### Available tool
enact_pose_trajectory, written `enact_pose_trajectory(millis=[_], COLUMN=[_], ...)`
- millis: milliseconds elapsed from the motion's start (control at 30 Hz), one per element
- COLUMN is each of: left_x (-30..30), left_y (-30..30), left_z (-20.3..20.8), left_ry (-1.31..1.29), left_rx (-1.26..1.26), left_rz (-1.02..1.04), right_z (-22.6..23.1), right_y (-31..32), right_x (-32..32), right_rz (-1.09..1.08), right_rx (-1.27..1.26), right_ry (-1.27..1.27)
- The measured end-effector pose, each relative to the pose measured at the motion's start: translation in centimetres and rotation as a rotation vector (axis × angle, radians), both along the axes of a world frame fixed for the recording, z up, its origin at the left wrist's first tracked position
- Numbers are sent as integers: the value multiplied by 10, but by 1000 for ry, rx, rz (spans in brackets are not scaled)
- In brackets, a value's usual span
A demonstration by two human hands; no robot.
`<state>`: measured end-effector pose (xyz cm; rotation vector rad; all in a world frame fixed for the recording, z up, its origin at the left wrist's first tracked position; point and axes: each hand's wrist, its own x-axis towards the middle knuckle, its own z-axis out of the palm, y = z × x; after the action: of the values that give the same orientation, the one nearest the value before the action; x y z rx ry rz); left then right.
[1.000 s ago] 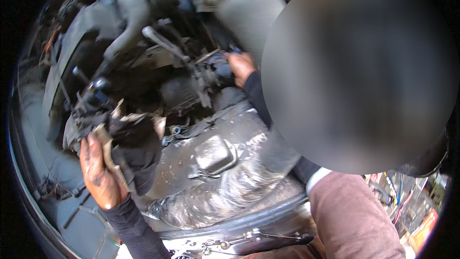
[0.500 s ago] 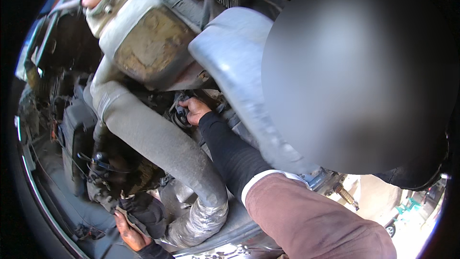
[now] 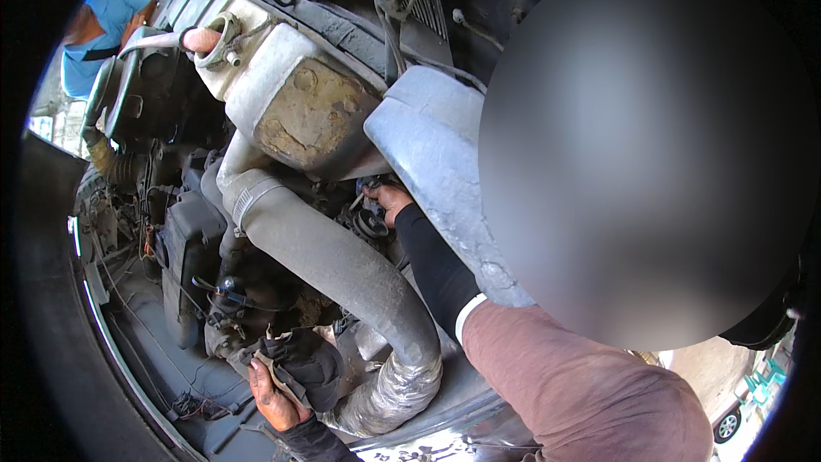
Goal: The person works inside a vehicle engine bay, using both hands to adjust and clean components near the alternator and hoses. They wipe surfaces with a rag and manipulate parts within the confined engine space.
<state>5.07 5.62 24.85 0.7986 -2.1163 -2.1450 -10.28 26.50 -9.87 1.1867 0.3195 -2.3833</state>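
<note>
In the middle of the engine bay, my right hand reaches below the stained pale reservoir tank. Its fingers are curled around a small dark part, mostly hidden, with a thin pale rod beside it. A round black part sits just under that hand. At the lower left, my left hand grips the brownish edge of a crumpled dark cloth; its thumb is hidden. Between the two hands curves a thick grey hose, its lower end wrapped in silvery foil.
A large pale-blue tank overhangs my right forearm, with a blurred person's head close beside it. Wires and dark boxes fill the left side. Another person in a blue shirt stands at the far left. A metal edge runs along the left.
The view has shifted, so the scene sits farther right and lower. A pale rod now shows by my right fingers, and the blue-shirted person has come into view. My left hand keeps hold of the cloth.
</note>
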Motion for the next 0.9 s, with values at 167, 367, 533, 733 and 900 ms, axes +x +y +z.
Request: enact_pose_trajectory(millis=[167, 367, 533, 733, 900], left_x=[-18, -8, 7, 10, -3], left_y=[22, 17, -11, -7, 8], left_z=[-19, -6, -5, -3, -8], left_ry=[-18, 21, 14, 27, 214], left_rx=[66, 72, 38, 145, -104], left_rz=[-126, -33, 23, 62, -198], right_z=[-107, -98, -55, 34, 138], right_y=[52, 38, 25, 62, 88], right_x=[10, 7, 14, 46, 92], right_rz=[-333, -304, 60, 119, 268], right_rx=[43, 741, 919, 689, 612], right_ry=[91, -16, 150, 281, 337])
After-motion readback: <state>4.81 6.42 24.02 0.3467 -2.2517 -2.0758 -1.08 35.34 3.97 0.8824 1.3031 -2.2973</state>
